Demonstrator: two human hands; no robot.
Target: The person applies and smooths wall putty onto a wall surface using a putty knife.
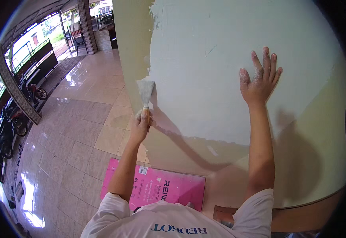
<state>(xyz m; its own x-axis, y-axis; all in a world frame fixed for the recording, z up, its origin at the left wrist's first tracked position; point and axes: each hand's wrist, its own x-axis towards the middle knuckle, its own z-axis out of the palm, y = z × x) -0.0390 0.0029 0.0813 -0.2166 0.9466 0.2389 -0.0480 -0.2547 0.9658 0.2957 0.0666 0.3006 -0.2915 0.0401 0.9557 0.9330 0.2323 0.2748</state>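
Note:
My left hand (142, 122) grips the wooden handle of a putty knife (145, 93), whose broad blade is smeared pale grey and sits by the left edge of a white coated patch (196, 59) on the wall. My right hand (261, 79) rests on that white coating with fingers spread, and white residue shows on its fingers. Around the patch, the bare wall (134, 31) is yellowish beige. Shadows of my arms fall across the wall.
A pink cardboard sheet (157, 186) lies on the tiled floor (70, 150) below me. At left stand motorbikes (10, 131), a dark gate (38, 53) and tiled pillars (86, 31). A wooden surface (303, 216) runs along the wall's bottom at right.

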